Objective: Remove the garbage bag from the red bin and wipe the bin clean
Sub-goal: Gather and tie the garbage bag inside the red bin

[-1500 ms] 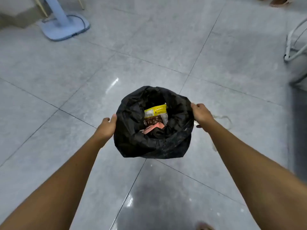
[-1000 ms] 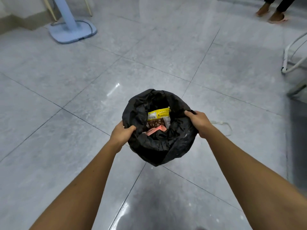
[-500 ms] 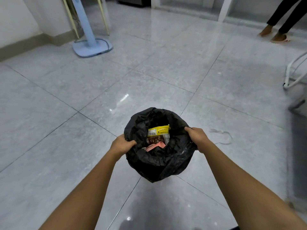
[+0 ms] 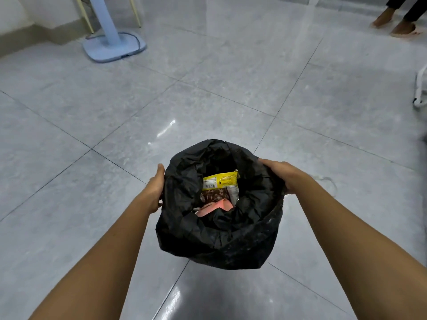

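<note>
Shifted off the rim it pinched half a second ago, the left hand point(image 4: 154, 190) now lies against the outer left side of the black garbage bag point(image 4: 219, 236). Its thumb points up along the plastic and its fingers are hidden behind the bag, so whether it grasps or only steadies cannot be told. The right hand point(image 4: 278, 175) is on the right of the rim, fingers curled over the edge and gripping the plastic. The bag hangs open-mouthed between the two hands, near the person and above the grey tiled floor point(image 4: 231, 88), with a yellow wrapper point(image 4: 220, 180) and a pink scrap point(image 4: 215, 206) showing inside.

No part of the red bin is visible; whether it sits under the draped plastic cannot be told. A pale-blue stand point(image 4: 114, 46) is at far left, and another person's sandalled feet point(image 4: 403, 28) at far right.

The step in hand appears to be handling the loaded bag, the wiping not yet begun. The next move likely calls for gathering the rim shut with both hands so nothing spills, then setting the bag aside before turning to the bin.
</note>
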Available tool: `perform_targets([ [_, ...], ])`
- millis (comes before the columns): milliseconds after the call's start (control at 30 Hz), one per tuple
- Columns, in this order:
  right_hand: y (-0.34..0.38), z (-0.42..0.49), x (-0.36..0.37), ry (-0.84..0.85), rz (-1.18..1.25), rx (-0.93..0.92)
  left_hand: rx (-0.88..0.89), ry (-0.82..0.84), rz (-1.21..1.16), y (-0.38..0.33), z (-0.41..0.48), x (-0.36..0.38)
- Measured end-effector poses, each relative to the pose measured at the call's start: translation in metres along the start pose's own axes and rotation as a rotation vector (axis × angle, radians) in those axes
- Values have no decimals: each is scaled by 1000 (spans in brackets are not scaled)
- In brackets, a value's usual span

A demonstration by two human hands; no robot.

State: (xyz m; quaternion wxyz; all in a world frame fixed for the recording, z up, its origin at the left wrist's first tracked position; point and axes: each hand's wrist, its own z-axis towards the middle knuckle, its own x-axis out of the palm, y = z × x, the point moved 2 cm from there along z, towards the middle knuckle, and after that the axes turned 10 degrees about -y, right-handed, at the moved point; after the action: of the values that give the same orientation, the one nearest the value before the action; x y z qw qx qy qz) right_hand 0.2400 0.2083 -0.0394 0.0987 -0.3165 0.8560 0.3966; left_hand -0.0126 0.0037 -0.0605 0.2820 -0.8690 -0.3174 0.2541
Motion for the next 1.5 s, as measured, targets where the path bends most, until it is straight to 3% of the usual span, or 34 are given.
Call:
perform_targets([
  [100,10,10,2,-52,66,-109,1,97,-52,-2,9,-1],
  [267,27,15,4,-177,227,-265,193,-127,-139,-15,14,-2],
  [400,47,8,-4,-326,208,-408,410,-316,-320,-37,7,-3],
  [633,62,-26,-25,-415,228,-565,673,-699,-269,-59,-37,-23],
  [800,51,-70,-42,-440,249,-660,822,-716,-156,-50,-82,-41],
  [900,33,-90,-46,-416,150,-629,705,-519,-36,-28,-94,-50],
  [1067,-26,-108,-36,-399,113,-289,238,-338,26,48,-105,-42],
  [1167,-60,-121,-19,-436,0,-191,71,-166,42,86,-118,-25],
  [1333,-82,-143,3,-415,-32,-162,58,-73,-71,95,-141,-1],
  [1500,-75,-173,-2,-406,-36,-148,140,-273,-118,81,-152,-17],
])
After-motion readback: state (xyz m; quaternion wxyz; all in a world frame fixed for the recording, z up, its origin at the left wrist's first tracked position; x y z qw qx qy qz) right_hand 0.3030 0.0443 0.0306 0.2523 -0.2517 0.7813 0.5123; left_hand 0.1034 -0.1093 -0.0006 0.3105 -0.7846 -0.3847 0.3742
